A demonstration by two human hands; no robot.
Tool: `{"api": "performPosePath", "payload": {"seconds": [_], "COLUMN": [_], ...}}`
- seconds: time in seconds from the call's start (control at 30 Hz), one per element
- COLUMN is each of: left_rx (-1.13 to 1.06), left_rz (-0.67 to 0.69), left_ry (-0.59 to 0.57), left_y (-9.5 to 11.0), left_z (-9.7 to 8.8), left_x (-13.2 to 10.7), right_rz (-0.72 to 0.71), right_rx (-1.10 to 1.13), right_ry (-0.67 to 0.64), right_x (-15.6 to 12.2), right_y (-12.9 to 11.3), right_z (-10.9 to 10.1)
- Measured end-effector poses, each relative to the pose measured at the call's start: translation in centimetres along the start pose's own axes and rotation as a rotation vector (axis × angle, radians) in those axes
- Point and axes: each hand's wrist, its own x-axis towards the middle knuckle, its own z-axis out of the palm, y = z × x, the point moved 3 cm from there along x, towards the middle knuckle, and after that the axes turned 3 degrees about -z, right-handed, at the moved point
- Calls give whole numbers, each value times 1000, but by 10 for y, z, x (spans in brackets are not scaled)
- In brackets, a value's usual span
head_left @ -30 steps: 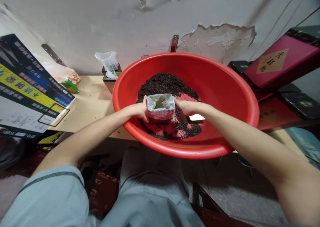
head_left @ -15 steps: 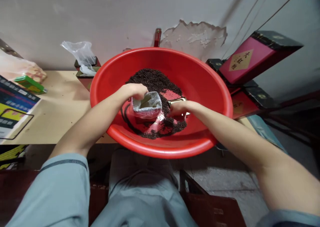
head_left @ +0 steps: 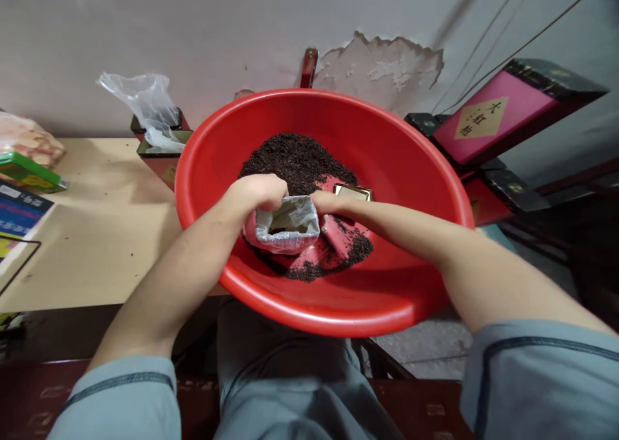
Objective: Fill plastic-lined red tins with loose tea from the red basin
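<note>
A tea tin (head_left: 264,243) with a clear plastic liner (head_left: 287,237) folded over its rim stands in a wide red basin (head_left: 324,317), its mouth facing up at me. My left hand (head_left: 268,191) is closed on the rim at the back left corner. At the back right corner, my right hand (head_left: 323,202) grips the rim and liner; its fingertips are partly hidden. A little dark material shows inside the liner. Dark loose tea (head_left: 294,159) is heaped behind the tin, and more is scattered in front. Just beyond my right wrist lies a gold-edged lid (head_left: 355,193).
Left of the basin, an open tin (head_left: 162,162) has a plastic bag (head_left: 149,108) sticking out. Pink tins (head_left: 498,117) are stacked at the right. A green box (head_left: 31,172) and a printed sheet (head_left: 22,214) lie on the table (head_left: 97,233). A red handle (head_left: 309,68) leans against the wall.
My right hand has let go of the gold-edged lid, which now lies in the basin, and has moved left onto the tin's rim. My left hand stays on the tin.
</note>
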Motion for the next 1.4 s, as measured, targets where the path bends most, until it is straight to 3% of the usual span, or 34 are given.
{"api": "performPosePath", "payload": {"seconds": [0.13,0.27,0.4,0.57,0.67,0.8,0.9,1.07,1.2,1.4], "left_rx": [-3,-14,-47,-150,-309,-467,-496,-490,-536,-546], "left_rz": [34,61,92,80,39,-201,-314,-344,-338,-340], "left_ry": [23,67,33,56,199,405,418,373,321,260], "left_y": [0,2,3,-15,-34,-59,-69,-76,-77,-74], "left_z": [-3,-4,-4,-6,-9,-10,-6,-1,3,4], "left_x": [0,1,2,-1,-2,2,9,17,21,19], "right_rz": [57,15,-110,-66,-107,-175,-218,-192,-134,76], "right_rx": [-61,-113,-131,-159,-201,-275,-306,-282,-134,440], "right_ry": [304,606,594,722,716,637,631,632,636,542], "right_x": [11,19,58,88,85,76,71,60,52,51], "right_y": [-11,-12,-21,-28,-23,-15,-13,-10,-11,-19], "right_z": [-16,3,24,13,0,-15,-28,-51,-72,-86]}}
